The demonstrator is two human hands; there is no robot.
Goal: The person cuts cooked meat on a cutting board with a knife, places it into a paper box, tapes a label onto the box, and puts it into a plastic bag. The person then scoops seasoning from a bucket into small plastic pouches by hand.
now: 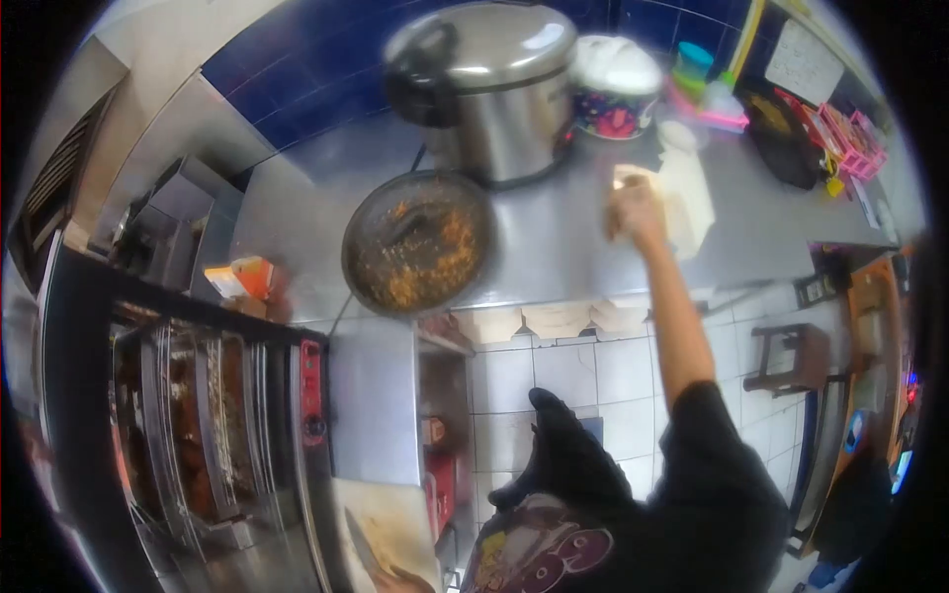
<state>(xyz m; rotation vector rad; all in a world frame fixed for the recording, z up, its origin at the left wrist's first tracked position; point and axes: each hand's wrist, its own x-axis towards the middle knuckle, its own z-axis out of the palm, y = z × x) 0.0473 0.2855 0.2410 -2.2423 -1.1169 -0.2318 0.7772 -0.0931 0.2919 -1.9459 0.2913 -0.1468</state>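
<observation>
My right hand reaches out over the steel counter, its fingers closed at the edge of pale paper; motion blurs the fingertips. A large steel cooker stands to its left. Nearer me sits a dark round pan with orange-brown food bits in it. At the bottom edge, my left hand is only partly in view over a cutting board, close to a knife. Its fingers are too unclear to tell whether they hold the knife.
A patterned container with a white bag on top stands right of the cooker. Farther right are a pink tray, a black bag and a pink basket. A glass-fronted cabinet stands left; a stool is at right.
</observation>
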